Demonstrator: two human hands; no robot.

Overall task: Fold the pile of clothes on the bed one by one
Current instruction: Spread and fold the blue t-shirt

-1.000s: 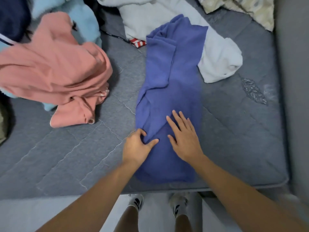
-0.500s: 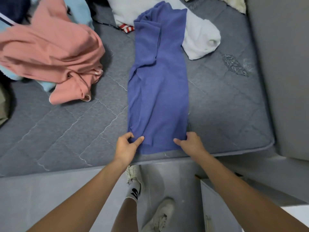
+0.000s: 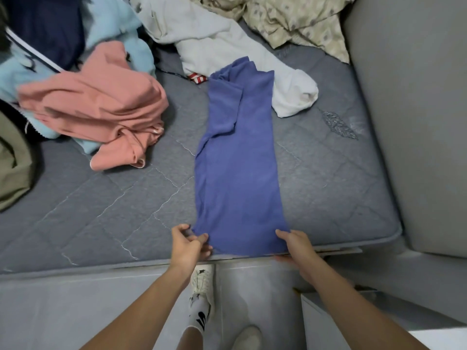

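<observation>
Blue shirt (image 3: pixel 237 170): folded into a long narrow strip, flat on the mattress (image 3: pixel 101 210), near end at the mattress's front edge, far end resting on the white garment (image 3: pixel 290 92).
Left hand (image 3: pixel 188 245): at the strip's near left corner, fingers curled, pinching the cloth between thumb and fingers.
Right hand (image 3: pixel 295 242): at the near right corner, thumb on top of the cloth, fingers tucked under the edge, gripping it.
Pink garment (image 3: pixel 101 107): crumpled heap left of the strip, apart from it, lying over light blue cloth (image 3: pixel 118 29).
Navy garment (image 3: pixel 48 29): far left corner, behind the pink heap.
White garment: spread behind and right of the strip, one rounded end just beside the strip's right edge.
Red-striped cloth (image 3: pixel 197 77): small bit showing at the strip's far left, under the white garment.
Patterned sheet (image 3: pixel 298 21): bunched at the far right of the mattress.
Olive cloth (image 3: pixel 12 162): at the left edge.
Feet: on the grey floor below the mattress edge, one shoe (image 3: pixel 202 277) between the forearms.
</observation>
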